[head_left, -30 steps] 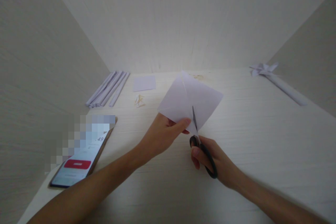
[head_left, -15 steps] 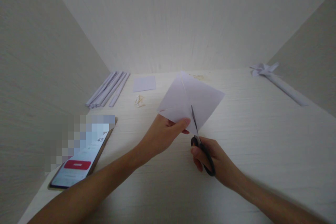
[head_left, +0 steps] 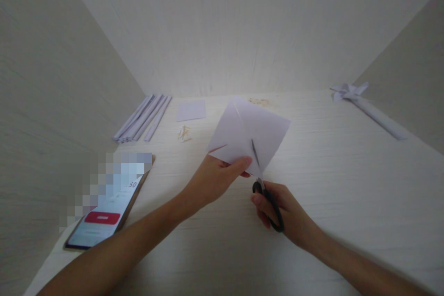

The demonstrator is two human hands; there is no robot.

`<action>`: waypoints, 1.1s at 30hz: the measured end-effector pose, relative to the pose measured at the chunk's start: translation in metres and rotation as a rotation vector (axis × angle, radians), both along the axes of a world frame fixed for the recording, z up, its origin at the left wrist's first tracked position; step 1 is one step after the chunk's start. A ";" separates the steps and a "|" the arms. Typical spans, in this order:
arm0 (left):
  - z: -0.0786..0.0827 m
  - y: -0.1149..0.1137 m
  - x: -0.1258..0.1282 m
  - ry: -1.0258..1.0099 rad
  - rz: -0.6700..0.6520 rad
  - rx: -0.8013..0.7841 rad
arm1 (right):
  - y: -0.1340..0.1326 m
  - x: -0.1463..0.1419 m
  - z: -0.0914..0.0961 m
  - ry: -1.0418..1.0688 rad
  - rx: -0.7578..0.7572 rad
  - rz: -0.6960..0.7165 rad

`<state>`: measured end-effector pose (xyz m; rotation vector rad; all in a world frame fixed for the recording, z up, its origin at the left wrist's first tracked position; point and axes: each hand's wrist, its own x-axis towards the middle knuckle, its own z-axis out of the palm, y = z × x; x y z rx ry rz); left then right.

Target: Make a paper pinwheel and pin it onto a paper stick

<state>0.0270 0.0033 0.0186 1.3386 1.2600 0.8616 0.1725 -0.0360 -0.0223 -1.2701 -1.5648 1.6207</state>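
A creased square of white paper (head_left: 249, 134) is held above the pale table, one corner pointing toward me. My left hand (head_left: 217, 178) pinches its near left edge between thumb and fingers. My right hand (head_left: 280, 210) grips black-handled scissors (head_left: 265, 194). Their blades reach up into the paper along a crease from the near corner. Cuts show along other creases of the sheet.
A phone (head_left: 107, 206) with a lit screen lies at the near left. Several rolled paper sticks (head_left: 144, 118) lie at the far left, beside a small paper square (head_left: 190, 110) and a few pale pins (head_left: 183, 133). A finished paper pinwheel (head_left: 364, 101) lies at the far right. Walls enclose three sides.
The paper has dipped and turned slightly. The scissor blades have closed a little further into the sheet, and my right hand has edged left.
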 end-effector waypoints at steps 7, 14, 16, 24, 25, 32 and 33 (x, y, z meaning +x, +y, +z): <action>0.003 0.001 0.000 0.005 -0.015 0.012 | 0.000 0.000 -0.003 0.011 -0.009 -0.010; 0.005 0.001 -0.002 -0.006 -0.003 0.009 | -0.001 0.002 -0.003 0.001 0.001 -0.013; 0.006 0.001 -0.002 0.003 -0.007 0.017 | -0.001 0.002 -0.004 -0.013 0.015 -0.014; 0.007 0.002 -0.001 -0.006 0.004 0.001 | -0.001 0.003 -0.003 -0.033 0.048 0.004; 0.006 0.002 -0.001 -0.006 0.002 0.003 | -0.001 0.003 -0.003 -0.033 0.049 0.004; 0.009 0.002 0.000 -0.003 0.005 0.008 | 0.000 0.002 -0.004 -0.022 0.043 0.009; 0.009 0.002 0.000 0.005 0.003 0.011 | 0.000 0.002 -0.005 -0.021 0.042 0.009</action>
